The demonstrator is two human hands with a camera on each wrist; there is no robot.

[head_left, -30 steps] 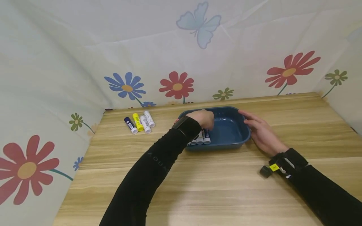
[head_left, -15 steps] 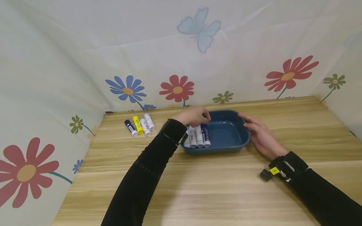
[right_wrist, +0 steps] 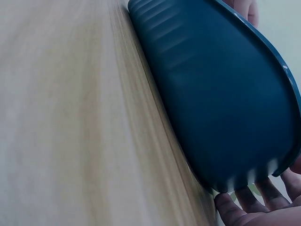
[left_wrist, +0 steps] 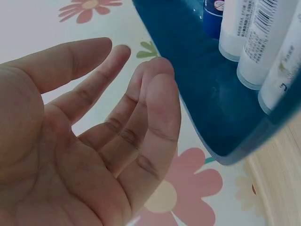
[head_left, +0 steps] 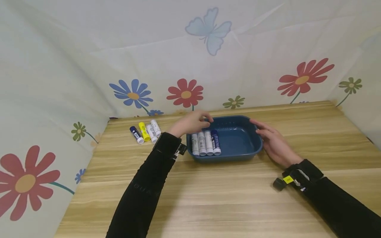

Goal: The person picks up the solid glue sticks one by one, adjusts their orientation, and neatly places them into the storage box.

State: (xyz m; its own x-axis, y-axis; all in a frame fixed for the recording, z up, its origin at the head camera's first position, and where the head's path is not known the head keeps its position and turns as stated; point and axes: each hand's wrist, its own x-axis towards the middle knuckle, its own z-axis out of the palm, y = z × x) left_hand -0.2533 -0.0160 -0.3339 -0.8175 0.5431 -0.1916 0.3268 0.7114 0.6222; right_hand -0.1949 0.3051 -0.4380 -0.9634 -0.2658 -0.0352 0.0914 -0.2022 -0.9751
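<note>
My left hand point(head_left: 191, 123) hovers over the back left corner of a dark blue plastic tray point(head_left: 240, 152), its fingers loosely bent and holding nothing; the left wrist view shows the bare palm point(left_wrist: 61, 165) beside the tray rim. Inside the tray, along its left end, several glue sticks lie side by side: white ones point(head_left: 201, 144) and a navy one point(head_left: 215, 142) on the right. Against the tray's right end rests my right hand point(head_left: 275, 145), fingers fairly straight. In the right wrist view its fingertips touch the outer wall point(right_wrist: 225, 103) near the tray's far end.
Left of the tray, a group of glue sticks lies on the wooden table point(head_left: 232, 198): a navy one point(head_left: 136, 135), a yellow one point(head_left: 144, 132) and two white ones point(head_left: 152, 133). A flower-printed cloth point(head_left: 250, 56) rises behind the table and at both sides.
My left hand has lifted from the glue sticks in the tray and moved left and back, its fingers spreading. The row of sticks has come into sight. My right hand stays at the tray.
</note>
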